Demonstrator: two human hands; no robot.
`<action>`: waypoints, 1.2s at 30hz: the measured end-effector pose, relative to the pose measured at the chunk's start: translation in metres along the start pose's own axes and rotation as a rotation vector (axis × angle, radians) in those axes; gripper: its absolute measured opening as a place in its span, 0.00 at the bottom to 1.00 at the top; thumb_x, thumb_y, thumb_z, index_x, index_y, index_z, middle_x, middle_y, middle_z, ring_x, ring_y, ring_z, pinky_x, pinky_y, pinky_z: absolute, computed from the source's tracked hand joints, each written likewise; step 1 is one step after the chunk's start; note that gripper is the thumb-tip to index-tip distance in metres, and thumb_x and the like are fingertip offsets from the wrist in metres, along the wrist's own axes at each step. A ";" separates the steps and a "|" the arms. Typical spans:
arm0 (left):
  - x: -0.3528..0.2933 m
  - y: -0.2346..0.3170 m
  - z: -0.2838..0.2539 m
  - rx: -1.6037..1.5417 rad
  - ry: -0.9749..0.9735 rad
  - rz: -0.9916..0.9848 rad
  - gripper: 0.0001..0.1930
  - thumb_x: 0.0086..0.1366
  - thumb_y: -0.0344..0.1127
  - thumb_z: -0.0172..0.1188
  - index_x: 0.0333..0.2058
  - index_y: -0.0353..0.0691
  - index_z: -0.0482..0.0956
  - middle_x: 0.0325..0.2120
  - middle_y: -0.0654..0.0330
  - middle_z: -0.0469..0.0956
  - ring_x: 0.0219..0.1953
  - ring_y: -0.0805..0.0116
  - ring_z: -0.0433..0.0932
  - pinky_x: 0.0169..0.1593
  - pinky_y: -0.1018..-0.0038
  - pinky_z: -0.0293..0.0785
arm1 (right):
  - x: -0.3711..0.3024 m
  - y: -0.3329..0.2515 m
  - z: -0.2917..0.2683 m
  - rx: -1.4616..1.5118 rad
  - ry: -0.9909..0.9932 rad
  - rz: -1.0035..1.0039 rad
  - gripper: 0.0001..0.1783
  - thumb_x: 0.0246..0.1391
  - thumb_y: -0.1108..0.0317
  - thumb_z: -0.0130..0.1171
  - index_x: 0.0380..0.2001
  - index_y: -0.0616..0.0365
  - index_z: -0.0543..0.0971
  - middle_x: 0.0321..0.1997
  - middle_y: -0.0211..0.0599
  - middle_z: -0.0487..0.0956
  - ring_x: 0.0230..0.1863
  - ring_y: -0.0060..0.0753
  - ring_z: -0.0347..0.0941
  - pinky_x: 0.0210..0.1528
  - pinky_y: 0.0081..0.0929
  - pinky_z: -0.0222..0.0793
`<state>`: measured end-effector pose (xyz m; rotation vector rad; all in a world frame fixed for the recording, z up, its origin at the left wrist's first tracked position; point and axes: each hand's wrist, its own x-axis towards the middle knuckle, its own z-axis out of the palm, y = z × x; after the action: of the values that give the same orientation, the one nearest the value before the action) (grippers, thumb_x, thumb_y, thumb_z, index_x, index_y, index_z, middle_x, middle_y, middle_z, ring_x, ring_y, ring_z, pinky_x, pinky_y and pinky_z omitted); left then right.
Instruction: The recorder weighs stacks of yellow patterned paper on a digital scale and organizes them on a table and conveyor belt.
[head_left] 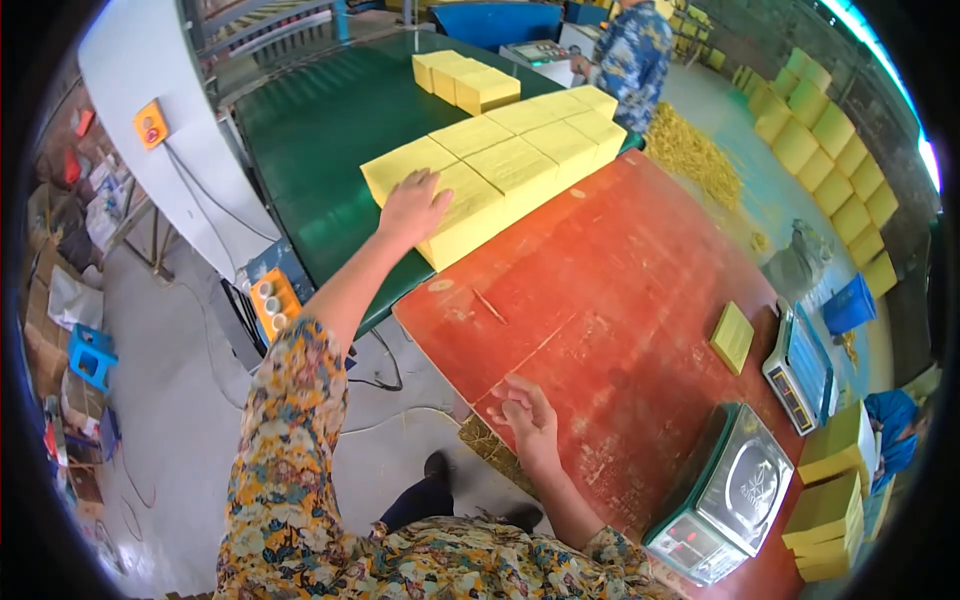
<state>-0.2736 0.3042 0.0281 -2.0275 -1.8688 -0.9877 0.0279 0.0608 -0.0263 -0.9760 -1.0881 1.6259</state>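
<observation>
Several blocks of yellow paper [505, 150] stand pressed together in two rows where the green conveyor belt meets the red tabletop. My left hand [413, 210] is stretched out over the nearest left block, palm down and fingers extended, touching its top. Nothing is held in it. Lower down, my right hand [528, 425] hovers over the near edge of the red table [600, 290], fingers loosely bent and apart, with nothing visible in them. A thin reddish stick-like piece [489, 305] lies on the tabletop between the hands and the blocks.
More yellow blocks [465, 80] sit farther along the green belt [310, 130]. On the table's right are a flat yellow stack [732, 338] and two scales [800, 370] [725, 490]. A person in blue camouflage [635, 60] stands beyond. An orange button box [273, 300] is beside my left arm.
</observation>
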 end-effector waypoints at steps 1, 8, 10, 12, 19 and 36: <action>0.012 -0.007 0.011 0.078 -0.047 0.022 0.24 0.67 0.49 0.50 0.49 0.31 0.75 0.49 0.44 0.76 0.52 0.49 0.74 0.55 0.60 0.71 | 0.009 0.006 0.000 -0.012 0.052 0.050 0.20 0.61 0.78 0.48 0.56 0.57 0.70 0.48 0.36 0.76 0.43 0.26 0.76 0.45 0.27 0.75; -0.001 0.000 0.050 0.103 -0.006 0.092 0.23 0.65 0.44 0.55 0.52 0.33 0.72 0.48 0.47 0.75 0.53 0.52 0.73 0.55 0.59 0.70 | 0.028 0.040 -0.010 -0.304 0.165 -0.096 0.19 0.57 0.80 0.51 0.53 0.60 0.73 0.45 0.36 0.77 0.38 0.20 0.76 0.35 0.20 0.75; 0.001 0.008 0.043 0.104 0.006 0.165 0.23 0.64 0.43 0.56 0.52 0.33 0.72 0.46 0.48 0.76 0.50 0.50 0.74 0.52 0.58 0.72 | 0.031 0.044 -0.013 -0.302 0.181 -0.118 0.19 0.56 0.81 0.51 0.52 0.61 0.73 0.44 0.37 0.78 0.37 0.20 0.76 0.34 0.18 0.73; 0.009 0.008 0.038 0.071 -0.149 0.086 0.25 0.63 0.45 0.57 0.52 0.32 0.72 0.48 0.47 0.76 0.51 0.49 0.74 0.53 0.59 0.71 | 0.035 0.041 -0.011 -0.307 0.188 -0.151 0.20 0.56 0.81 0.51 0.52 0.62 0.72 0.42 0.38 0.78 0.37 0.19 0.75 0.33 0.16 0.72; 0.069 -0.038 0.039 -0.403 -0.894 -0.469 0.29 0.61 0.53 0.63 0.47 0.30 0.77 0.40 0.51 0.81 0.42 0.63 0.80 0.46 0.70 0.74 | 0.034 0.032 -0.005 -0.277 0.184 -0.131 0.19 0.58 0.80 0.50 0.53 0.62 0.71 0.44 0.36 0.76 0.38 0.19 0.75 0.34 0.17 0.74; -0.142 0.196 -0.055 -0.391 -1.014 -0.131 0.34 0.59 0.55 0.64 0.53 0.31 0.73 0.40 0.49 0.81 0.43 0.56 0.80 0.49 0.67 0.73 | -0.143 0.071 -0.051 0.735 -0.065 0.485 0.41 0.58 0.57 0.57 0.69 0.59 0.52 0.71 0.44 0.58 0.68 0.42 0.60 0.65 0.39 0.58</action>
<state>-0.1026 0.1250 0.0397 -3.0451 -2.3925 -0.3299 0.0944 -0.0782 -0.0922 -0.7075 -0.2194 2.2259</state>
